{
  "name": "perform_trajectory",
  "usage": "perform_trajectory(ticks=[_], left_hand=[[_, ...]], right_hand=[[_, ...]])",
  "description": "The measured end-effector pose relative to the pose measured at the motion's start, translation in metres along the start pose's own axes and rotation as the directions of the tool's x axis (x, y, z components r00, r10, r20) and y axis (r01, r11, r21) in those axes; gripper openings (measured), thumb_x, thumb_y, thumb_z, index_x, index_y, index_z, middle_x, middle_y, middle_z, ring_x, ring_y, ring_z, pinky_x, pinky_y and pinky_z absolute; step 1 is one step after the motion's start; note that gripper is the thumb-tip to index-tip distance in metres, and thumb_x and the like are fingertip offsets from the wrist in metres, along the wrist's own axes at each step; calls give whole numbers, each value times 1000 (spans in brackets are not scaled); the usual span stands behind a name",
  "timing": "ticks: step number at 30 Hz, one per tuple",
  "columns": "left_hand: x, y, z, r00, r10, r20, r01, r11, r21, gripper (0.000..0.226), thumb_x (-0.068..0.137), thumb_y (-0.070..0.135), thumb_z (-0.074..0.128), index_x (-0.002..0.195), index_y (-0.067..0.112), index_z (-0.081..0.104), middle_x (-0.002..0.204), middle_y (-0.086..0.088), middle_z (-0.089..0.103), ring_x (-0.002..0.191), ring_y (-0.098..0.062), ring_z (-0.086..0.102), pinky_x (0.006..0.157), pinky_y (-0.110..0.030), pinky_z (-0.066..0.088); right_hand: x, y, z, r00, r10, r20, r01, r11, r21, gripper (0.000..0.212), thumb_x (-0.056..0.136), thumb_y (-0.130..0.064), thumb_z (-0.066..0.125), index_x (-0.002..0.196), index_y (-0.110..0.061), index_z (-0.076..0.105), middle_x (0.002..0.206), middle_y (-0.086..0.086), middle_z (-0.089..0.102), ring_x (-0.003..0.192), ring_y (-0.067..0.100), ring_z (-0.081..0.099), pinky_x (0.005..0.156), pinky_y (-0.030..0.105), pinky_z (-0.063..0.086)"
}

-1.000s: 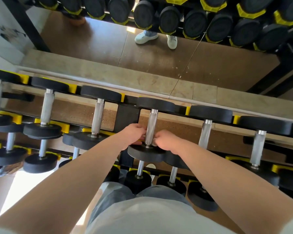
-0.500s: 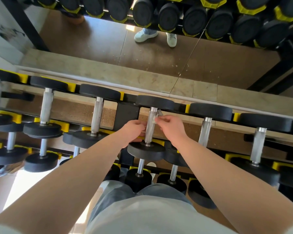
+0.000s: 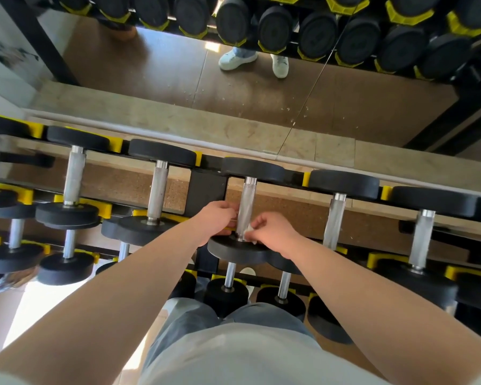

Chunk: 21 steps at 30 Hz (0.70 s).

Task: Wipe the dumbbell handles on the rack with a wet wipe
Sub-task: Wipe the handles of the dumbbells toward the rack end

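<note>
wipe [image 3: 249,231] is being pinched by right hand [image 3: 274,232] at handle [image 3: 247,202] base to scrub | handle is being gripped by curled left hand [image 3: 215,218], seemingly for steadying

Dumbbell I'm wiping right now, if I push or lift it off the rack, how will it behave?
Probably heavy for its size: the dumbbell has thick black ends on a metal bar. It likely won't roll freely, since yellow cradles flank its ends on the rack. The textured bar should hold well, though perhaps slick after the wet wipe.
</note>
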<state>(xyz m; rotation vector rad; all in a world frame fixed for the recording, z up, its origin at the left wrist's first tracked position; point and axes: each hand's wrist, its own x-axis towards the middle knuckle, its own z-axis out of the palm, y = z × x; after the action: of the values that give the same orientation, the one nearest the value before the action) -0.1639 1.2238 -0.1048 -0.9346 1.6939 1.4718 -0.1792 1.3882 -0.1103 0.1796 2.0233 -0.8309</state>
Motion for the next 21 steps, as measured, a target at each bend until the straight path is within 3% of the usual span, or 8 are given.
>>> perform_trajectory(ticks=[2, 4, 6, 10, 13, 16, 18, 21], left_hand=[[-1, -1, 0, 1000, 0, 2, 0, 1000, 4, 30, 104, 9, 51, 131, 20, 62, 110, -2, 73, 101, -14, 70, 82, -28, 57], [0, -1, 0, 1000, -4, 8, 4, 1000, 3, 31, 105, 9, 50, 132, 18, 61, 112, -3, 73, 101, -15, 70, 78, -27, 56], [1, 0, 0, 1000, -17, 7, 17, 1000, 3, 32, 105, 8, 50, 134, 17, 60, 116, -6, 72, 103, -16, 70, 76, -26, 55], [3, 2, 0, 1000, -28, 5, 28, 1000, -10, 33, 104, 9, 51, 136, 16, 60, 119, -9, 72, 105, -21, 71, 83, -32, 59], [3, -1, -3, 1000, -15, 9, 15, 1000, -8, 30, 103, 13, 54, 132, 17, 62, 119, -8, 72, 105, -20, 71, 90, -35, 59], [0, -2, -5, 999, -14, 41, 16, 999, -44, 30, 102, 10, 57, 130, 16, 64, 114, -7, 75, 103, -20, 72, 88, -33, 60], [-2, -3, -5, 999, 2, 51, 1, 999, -50, 30, 102, 8, 56, 130, 14, 64, 114, -7, 75, 104, -19, 72, 88, -30, 58], [-3, -5, -6, 999, -7, 36, 9, 999, -45, 33, 103, 4, 51, 133, 12, 63, 118, -7, 74, 108, -18, 71, 96, -33, 56]], right_hand=[[1, -3, 3, 995, -39, -94, 48, 994, 98, 22, 83, -16, 83, 93, -23, 64, 98, -3, 67, 91, 14, 65, 79, 26, 54], [4, -9, 0, 973, -31, -230, 109, 936, 335, 19, 86, -17, 81, 96, -23, 66, 100, -4, 69, 94, 13, 67, 82, 29, 57], [9, -20, -7, 930, -55, -363, 205, 898, 390, 17, 89, -21, 78, 100, -23, 65, 102, -9, 67, 96, 10, 64, 78, 22, 52], [6, -27, -1, 852, -205, -481, 303, 944, 134, 23, 95, -26, 72, 117, -23, 67, 104, -13, 63, 95, 4, 59, 70, 8, 38], [-6, -13, 6, 893, -381, -238, 340, 920, -196, 24, 98, -26, 68, 122, -23, 71, 111, -7, 68, 96, 4, 59, 78, 10, 43], [-14, -1, 9, 891, -454, 23, 419, 801, -427, 22, 99, -23, 66, 120, -23, 74, 118, -2, 70, 102, 8, 63, 95, 24, 51], [-10, -5, 5, 863, -504, -39, 443, 792, -421, 22, 101, -23, 62, 121, -22, 72, 115, -3, 69, 97, 5, 59, 95, 26, 52], [4, -22, -7, 796, -488, -359, 413, 870, -269, 25, 102, -23, 60, 125, -22, 69, 115, -3, 69, 100, 8, 62, 91, 21, 49]])
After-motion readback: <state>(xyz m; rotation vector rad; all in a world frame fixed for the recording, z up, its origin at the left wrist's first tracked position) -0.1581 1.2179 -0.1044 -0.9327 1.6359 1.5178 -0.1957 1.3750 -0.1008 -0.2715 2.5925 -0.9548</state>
